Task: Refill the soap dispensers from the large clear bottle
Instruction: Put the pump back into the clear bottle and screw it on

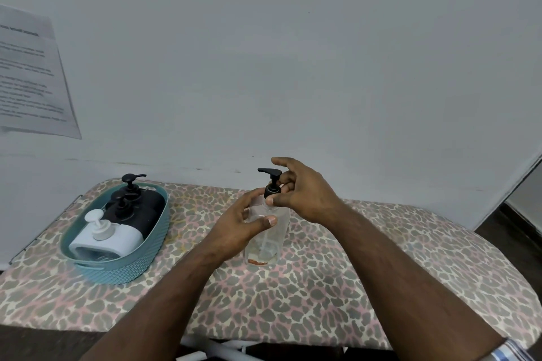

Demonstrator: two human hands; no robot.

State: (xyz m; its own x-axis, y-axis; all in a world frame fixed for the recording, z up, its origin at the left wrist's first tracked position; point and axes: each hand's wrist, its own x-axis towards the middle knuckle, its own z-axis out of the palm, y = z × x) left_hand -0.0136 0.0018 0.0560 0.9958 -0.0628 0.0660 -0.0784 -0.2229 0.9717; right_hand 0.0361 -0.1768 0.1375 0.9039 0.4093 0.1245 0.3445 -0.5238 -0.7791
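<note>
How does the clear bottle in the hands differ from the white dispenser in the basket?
The clear bottle stands upright on the board; the white dispenser leans in the teal basket. The bottle's pump is black, the dispenser's white. Both hands hold the bottle; nothing touches the dispenser. Both have pump tops.

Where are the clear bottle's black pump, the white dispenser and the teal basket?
black pump [272, 182]: head view, on the pump's collar and stem.
white dispenser [117, 239]: head view, on its white body.
teal basket [123, 271]: head view, on its near outer wall.

leopard-print board [322, 302], teal basket [129, 269] — wall paper [29, 73]
</note>
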